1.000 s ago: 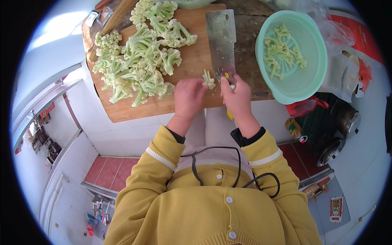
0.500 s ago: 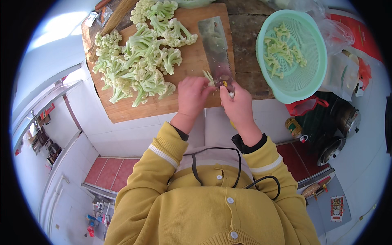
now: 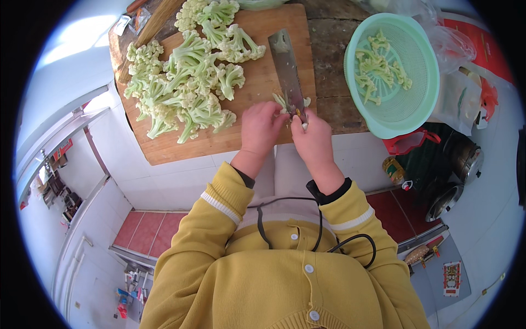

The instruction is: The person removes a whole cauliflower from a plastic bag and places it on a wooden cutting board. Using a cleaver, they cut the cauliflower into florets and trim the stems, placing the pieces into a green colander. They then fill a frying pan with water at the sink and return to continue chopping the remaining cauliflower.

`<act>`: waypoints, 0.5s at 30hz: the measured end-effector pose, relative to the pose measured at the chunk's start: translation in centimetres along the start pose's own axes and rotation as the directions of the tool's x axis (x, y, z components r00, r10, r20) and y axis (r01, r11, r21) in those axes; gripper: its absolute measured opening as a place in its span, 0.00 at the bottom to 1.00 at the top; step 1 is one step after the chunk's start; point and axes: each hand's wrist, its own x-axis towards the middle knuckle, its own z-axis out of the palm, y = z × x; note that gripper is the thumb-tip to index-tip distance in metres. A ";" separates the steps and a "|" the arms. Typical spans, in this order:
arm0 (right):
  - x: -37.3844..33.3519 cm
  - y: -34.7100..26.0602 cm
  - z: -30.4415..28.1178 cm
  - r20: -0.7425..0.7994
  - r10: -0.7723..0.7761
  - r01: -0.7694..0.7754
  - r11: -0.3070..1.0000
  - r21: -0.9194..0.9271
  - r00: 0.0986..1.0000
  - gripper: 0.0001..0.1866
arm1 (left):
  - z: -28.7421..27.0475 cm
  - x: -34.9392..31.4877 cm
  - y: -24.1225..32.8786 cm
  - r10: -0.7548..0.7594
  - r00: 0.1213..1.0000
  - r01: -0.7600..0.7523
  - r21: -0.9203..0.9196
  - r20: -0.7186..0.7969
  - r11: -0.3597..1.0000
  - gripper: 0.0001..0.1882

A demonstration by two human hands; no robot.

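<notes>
A wide-bladed kitchen knife (image 3: 289, 68) points away from me at the right side of the wooden cutting board (image 3: 181, 151). Its handle end is gripped by my right hand (image 3: 314, 137). Close to the blade's left face, my left hand (image 3: 261, 127) has its fingers closed on a small cauliflower floret (image 3: 280, 102), partly hidden by the fingertips. A small pale piece (image 3: 307, 102) lies right of the blade. Large cauliflower florets (image 3: 186, 82) are heaped over the board's left half.
Right of the board, a mint-green colander (image 3: 429, 93) holds several small florets. Clear plastic bags (image 3: 449, 46) and a red bag (image 3: 408, 141) lie beyond it. A wooden stick (image 3: 156, 27) rests at the board's far left. An oil bottle (image 3: 393, 171) and pots (image 3: 464, 159) stand lower right.
My right hand has moved slightly left and turned the knife, so its blade now shows narrower and more upright. A pale piece shows right of the blade. My left hand has barely shifted.
</notes>
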 end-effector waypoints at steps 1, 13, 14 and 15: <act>0.2 -0.1 0.0 0.020 0.045 -0.045 0.999 0.022 0.999 0.10 | 0.0 0.0 0.0 0.006 1.000 -0.006 0.003 -0.004 1.000 0.11; 1.1 -0.2 1.8 -0.009 0.126 -0.126 0.992 -0.002 0.992 0.14 | -0.6 -0.2 0.3 -0.033 0.998 0.029 -0.066 -0.053 0.997 0.10; 1.1 -0.3 1.9 -0.012 0.136 -0.136 0.991 -0.006 0.991 0.14 | -0.8 -0.5 0.4 -0.075 0.994 0.068 -0.084 -0.081 0.994 0.10; 1.1 -0.3 1.8 -0.016 0.139 -0.138 0.989 0.046 0.990 0.14 | -1.0 -0.7 0.3 -0.117 0.987 0.106 -0.103 -0.109 0.989 0.10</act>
